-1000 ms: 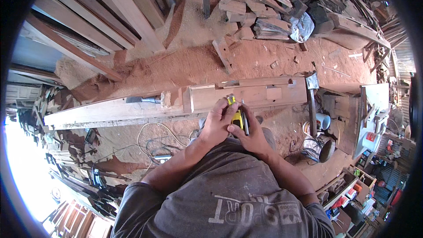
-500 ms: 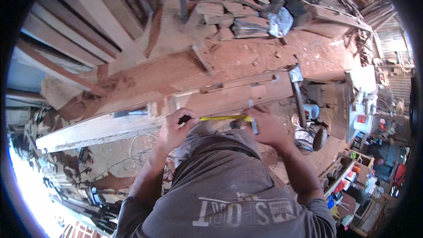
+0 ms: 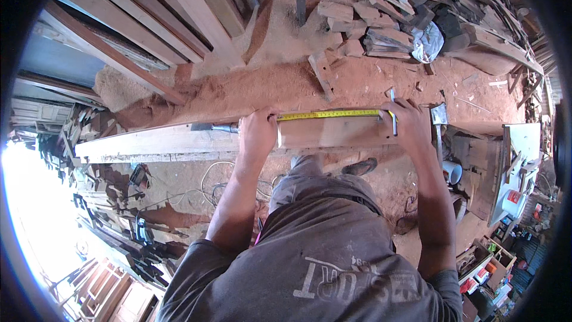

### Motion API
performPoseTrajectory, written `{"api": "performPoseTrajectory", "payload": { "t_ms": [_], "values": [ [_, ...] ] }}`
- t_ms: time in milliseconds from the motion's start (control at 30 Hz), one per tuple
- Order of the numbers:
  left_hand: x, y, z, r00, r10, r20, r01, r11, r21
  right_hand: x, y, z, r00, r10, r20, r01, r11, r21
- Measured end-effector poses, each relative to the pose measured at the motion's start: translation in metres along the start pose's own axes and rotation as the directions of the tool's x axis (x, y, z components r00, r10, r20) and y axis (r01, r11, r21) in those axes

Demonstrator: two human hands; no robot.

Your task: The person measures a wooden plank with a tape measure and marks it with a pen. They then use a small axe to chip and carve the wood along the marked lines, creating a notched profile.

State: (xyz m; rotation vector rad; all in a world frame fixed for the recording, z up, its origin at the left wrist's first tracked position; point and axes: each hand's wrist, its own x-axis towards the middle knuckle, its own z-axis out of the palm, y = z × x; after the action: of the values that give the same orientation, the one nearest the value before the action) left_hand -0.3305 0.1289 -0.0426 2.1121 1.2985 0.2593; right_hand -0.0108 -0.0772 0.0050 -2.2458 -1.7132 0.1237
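A yellow tape measure is stretched level between my hands, along a short wooden board lying on a long pale beam. My left hand is closed on the tape's free end, beside the board's left end. At the other end my right hand grips the tape, its case mostly hidden by the fingers. A slim pale-grey piece sticks out by those fingers; I cannot tell its kind. What looks like a chisel lies on the beam, left of my left hand.
A hammer-like tool stands at the board's right end. Long planks lean at the upper left. Wood offcuts are heaped at the far side. A white bucket and a light-blue bucket are at the right. Cables lie on the floor.
Both hands have moved away from my body, over the board, and the tape between them is drawn out longer. The view has shifted, with the scene sliding right.
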Motion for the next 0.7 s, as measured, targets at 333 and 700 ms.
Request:
{"api": "performPoseTrajectory", "payload": {
  "t_ms": [333, 700],
  "values": [
    [-0.003, 0.001, 0.016, 0.985, -0.160, -0.064, 0.147, 0.975, -0.169, -0.003, 0.016, 0.005, 0.997, 0.047, 0.056, -0.049, 0.998, 0.039],
    [0.002, 0.016, 0.000, 0.996, -0.093, -0.007, 0.093, 0.994, -0.052, 0.001, 0.024, 0.005, 0.985, 0.082, 0.150, -0.084, 0.996, 0.008]
  ]
}}
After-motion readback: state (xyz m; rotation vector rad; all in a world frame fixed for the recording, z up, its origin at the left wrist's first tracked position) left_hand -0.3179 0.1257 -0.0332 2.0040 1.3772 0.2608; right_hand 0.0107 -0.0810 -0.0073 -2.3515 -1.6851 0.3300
